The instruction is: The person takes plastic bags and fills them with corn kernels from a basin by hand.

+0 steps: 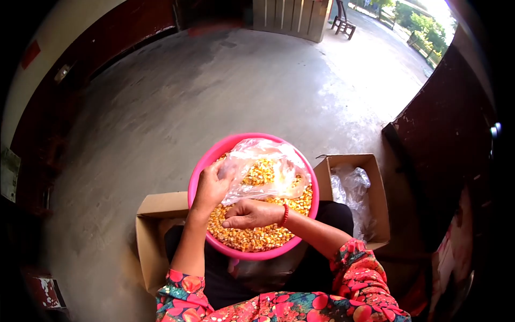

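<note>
A pink basin (308, 241) full of yellow corn kernels (252, 239) rests at my lap. Over its far half lies a clear plastic bag (241, 153), with a small heap of kernels showing in or through it. At the bag's left edge, my left hand (211, 188) has its fingers closed on the plastic. My right hand (251, 213), with a red bracelet (285, 214) at the wrist, is just above the kernels near the bag's near edge. Its fingers are curled in, and whatever they hold is hidden.
To the right of the basin stands an open cardboard box (381, 214) with crumpled clear plastic bags (355, 188) inside. Another open cardboard box (150, 241) is on the left. Concrete floor (161, 118) stretches ahead to a wooden panel (289, 19) and a chair (343, 24).
</note>
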`<state>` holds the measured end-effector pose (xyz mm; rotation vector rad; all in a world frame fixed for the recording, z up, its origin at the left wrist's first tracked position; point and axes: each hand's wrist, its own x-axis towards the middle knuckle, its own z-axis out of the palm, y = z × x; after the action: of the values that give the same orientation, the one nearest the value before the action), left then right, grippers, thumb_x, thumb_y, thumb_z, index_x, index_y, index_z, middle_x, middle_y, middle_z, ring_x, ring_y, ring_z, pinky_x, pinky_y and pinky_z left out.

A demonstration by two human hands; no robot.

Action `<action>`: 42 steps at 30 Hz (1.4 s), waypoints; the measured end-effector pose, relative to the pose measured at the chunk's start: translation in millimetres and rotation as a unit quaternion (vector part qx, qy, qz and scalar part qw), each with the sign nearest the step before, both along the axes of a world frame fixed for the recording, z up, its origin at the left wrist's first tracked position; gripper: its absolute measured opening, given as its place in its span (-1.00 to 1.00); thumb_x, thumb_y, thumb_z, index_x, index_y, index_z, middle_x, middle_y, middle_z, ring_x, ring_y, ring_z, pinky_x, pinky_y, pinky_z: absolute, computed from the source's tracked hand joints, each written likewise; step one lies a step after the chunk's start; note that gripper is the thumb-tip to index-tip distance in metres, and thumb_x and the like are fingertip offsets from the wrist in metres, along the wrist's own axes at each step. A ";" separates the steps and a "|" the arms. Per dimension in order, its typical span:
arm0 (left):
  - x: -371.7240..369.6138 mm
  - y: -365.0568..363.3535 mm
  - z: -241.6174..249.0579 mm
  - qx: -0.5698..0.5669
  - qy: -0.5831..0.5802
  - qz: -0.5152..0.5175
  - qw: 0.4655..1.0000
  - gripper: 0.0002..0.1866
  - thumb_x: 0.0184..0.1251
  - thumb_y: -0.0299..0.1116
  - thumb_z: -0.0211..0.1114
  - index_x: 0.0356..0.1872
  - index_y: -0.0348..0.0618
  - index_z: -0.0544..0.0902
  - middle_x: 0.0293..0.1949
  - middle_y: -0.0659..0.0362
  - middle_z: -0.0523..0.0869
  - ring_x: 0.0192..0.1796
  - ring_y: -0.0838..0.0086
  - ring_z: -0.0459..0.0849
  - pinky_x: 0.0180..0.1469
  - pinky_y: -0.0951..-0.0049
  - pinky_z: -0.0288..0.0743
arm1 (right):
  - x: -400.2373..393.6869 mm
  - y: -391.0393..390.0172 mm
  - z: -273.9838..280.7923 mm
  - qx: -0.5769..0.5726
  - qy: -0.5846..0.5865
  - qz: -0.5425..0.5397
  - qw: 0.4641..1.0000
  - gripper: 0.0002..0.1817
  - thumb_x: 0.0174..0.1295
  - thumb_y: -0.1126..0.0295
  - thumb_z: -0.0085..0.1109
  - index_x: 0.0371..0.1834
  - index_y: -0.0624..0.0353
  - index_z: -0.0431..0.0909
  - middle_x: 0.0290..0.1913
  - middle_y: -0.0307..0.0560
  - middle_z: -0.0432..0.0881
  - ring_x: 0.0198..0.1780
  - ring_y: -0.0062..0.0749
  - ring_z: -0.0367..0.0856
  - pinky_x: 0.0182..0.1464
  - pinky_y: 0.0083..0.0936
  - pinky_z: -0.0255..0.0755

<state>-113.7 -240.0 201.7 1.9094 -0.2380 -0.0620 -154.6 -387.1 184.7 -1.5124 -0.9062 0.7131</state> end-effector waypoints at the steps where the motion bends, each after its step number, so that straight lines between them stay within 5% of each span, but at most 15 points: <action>1: 1.9 0.0 -6.9 -0.013 -0.008 0.000 1.000 -0.78 0.19 -0.50 0.21 -0.15 -0.36 0.59 -0.34 0.02 0.71 -0.25 0.48 0.66 -0.18 0.43 0.51 | -3.0 -2.3 10.6 0.019 0.084 -0.002 0.996 -0.48 0.38 0.03 -0.03 -0.68 0.14 0.31 -0.71 -0.42 0.22 -0.65 -0.74 0.21 -0.62 -0.62 0.12; 4: 3.5 0.4 -15.6 -0.020 -0.021 -0.011 1.000 -0.78 0.19 -0.48 0.22 -0.15 -0.35 0.59 -0.34 0.02 0.72 -0.22 0.45 0.68 -0.16 0.42 0.51 | 4.2 -18.0 32.6 0.139 0.238 -0.030 0.961 -0.52 0.35 0.03 0.01 -0.68 0.05 0.30 -0.71 -0.46 0.15 -0.69 -0.75 0.08 -0.66 -0.64 -0.03; 6: 3.2 0.7 -17.2 -0.013 0.006 -0.041 0.999 -0.78 0.21 -0.47 0.26 -0.13 -0.33 0.60 -0.25 0.20 0.70 -0.19 0.60 0.60 -0.11 0.51 0.49 | 9.7 -30.7 44.9 0.193 0.317 -0.100 0.923 -0.57 0.36 0.06 0.01 -0.63 0.03 0.29 -0.70 -0.48 0.13 -0.68 -0.77 0.01 -0.64 -0.69 -0.12; 14: -7.0 -12.5 -0.2 -0.123 0.092 -0.107 0.982 -0.66 0.23 -0.40 0.28 0.01 -0.30 0.54 -0.20 0.29 0.63 -0.20 0.68 0.55 -0.13 0.63 0.44 | 48.1 -46.0 7.5 0.159 0.194 -0.394 0.884 -0.53 0.39 0.05 -0.05 -0.65 0.06 0.32 -0.68 -0.44 0.22 -0.63 -0.75 0.13 -0.60 -0.67 0.01; 17: -5.8 -11.6 3.3 -0.160 0.117 -0.115 0.973 -0.68 0.26 -0.43 0.24 0.03 -0.30 0.54 -0.20 0.30 0.63 -0.25 0.71 0.53 -0.16 0.65 0.43 | 51.6 -39.7 -2.9 0.105 0.017 -0.443 0.890 -0.56 0.39 0.15 -0.03 -0.61 0.21 0.40 -0.65 -0.39 0.29 -0.58 -0.74 0.20 -0.55 -0.61 0.10; 21: -4.7 -12.6 3.4 -0.214 0.134 -0.105 0.962 -0.69 0.29 -0.45 0.20 0.04 -0.29 0.53 -0.18 0.30 0.63 -0.23 0.72 0.53 -0.16 0.65 0.43 | 48.4 -38.6 -0.7 0.042 -0.053 -0.441 0.895 -0.64 0.35 0.23 0.03 -0.49 0.31 0.51 -0.60 -0.26 0.50 -0.49 -0.69 0.43 -0.43 -0.62 0.34; 23: -3.2 -9.8 -0.1 -0.221 0.137 -0.099 0.961 -0.69 0.30 -0.45 0.19 0.04 -0.29 0.53 -0.17 0.29 0.63 -0.23 0.72 0.54 -0.16 0.65 0.43 | 48.6 -38.3 -4.6 0.024 -0.078 -0.424 0.902 -0.72 0.34 0.26 0.06 -0.31 0.28 0.60 -0.41 -0.19 0.63 -0.30 -0.62 0.56 -0.18 -0.59 0.46; 27: 0.2 -5.5 -6.9 -0.218 0.138 -0.096 0.961 -0.70 0.31 -0.43 0.19 0.05 -0.28 0.53 -0.15 0.27 0.64 -0.20 0.70 0.55 -0.14 0.64 0.44 | 51.3 -43.0 -9.6 -0.032 -0.082 -0.395 0.914 -0.73 0.31 0.29 0.10 -0.17 0.31 0.60 -0.29 -0.13 0.67 -0.20 -0.58 0.60 -0.07 -0.56 0.48; 29: 0.7 -6.1 -9.0 -0.226 0.136 -0.098 0.960 -0.70 0.32 -0.43 0.19 0.04 -0.28 0.53 -0.14 0.26 0.64 -0.19 0.69 0.56 -0.14 0.64 0.45 | 51.8 -41.5 -14.2 0.087 0.007 -0.342 0.936 -0.73 0.31 0.30 0.11 -0.17 0.35 0.57 -0.30 -0.17 0.65 -0.24 -0.57 0.59 -0.10 -0.57 0.47; 32: 0.9 -4.6 -9.7 -0.199 0.094 -0.089 0.971 -0.75 0.32 -0.43 0.19 -0.02 -0.27 0.57 -0.17 0.24 0.66 -0.19 0.66 0.58 -0.13 0.63 0.46 | 45.9 -51.0 15.3 0.076 -0.070 -0.261 0.960 -0.76 0.28 0.33 0.12 -0.21 0.33 0.56 -0.43 -0.21 0.59 -0.38 -0.60 0.55 -0.34 -0.61 0.44; 34: 1.9 -1.4 -6.0 -0.212 0.133 -0.067 0.966 -0.79 0.33 -0.42 0.20 -0.09 -0.27 0.61 -0.21 0.22 0.67 -0.20 0.63 0.60 -0.12 0.60 0.49 | 43.3 -63.8 33.4 0.113 0.062 -0.225 0.966 -0.81 0.30 0.36 0.08 -0.24 0.28 0.56 -0.43 -0.24 0.58 -0.50 -0.70 0.46 -0.50 -0.71 0.33; 39: 3.9 -1.1 -9.3 -0.287 0.127 -0.049 0.948 -0.82 0.33 -0.42 0.20 -0.13 -0.26 0.62 -0.24 0.22 0.68 -0.24 0.62 0.62 -0.14 0.57 0.52 | 54.9 -103.0 32.9 0.381 0.149 -0.297 0.863 -0.79 0.35 0.39 -0.04 -0.26 0.31 0.54 -0.55 -0.18 0.54 -0.72 -0.75 0.19 -0.69 -0.79 0.04; 42: 2.9 -0.3 -3.2 -0.336 0.140 -0.021 0.931 -0.83 0.33 -0.43 0.19 -0.14 -0.26 0.63 -0.27 0.22 0.69 -0.26 0.62 0.62 -0.16 0.59 0.52 | 60.6 -125.9 32.5 0.459 0.143 -0.284 0.830 -0.77 0.37 0.36 -0.09 -0.19 0.31 0.51 -0.53 -0.12 0.57 -0.72 -0.71 0.22 -0.68 -0.78 0.08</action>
<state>-110.8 -240.3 198.6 1.1937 -0.0861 -0.2470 -94.1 -513.0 217.2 -0.6915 -0.4009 0.0062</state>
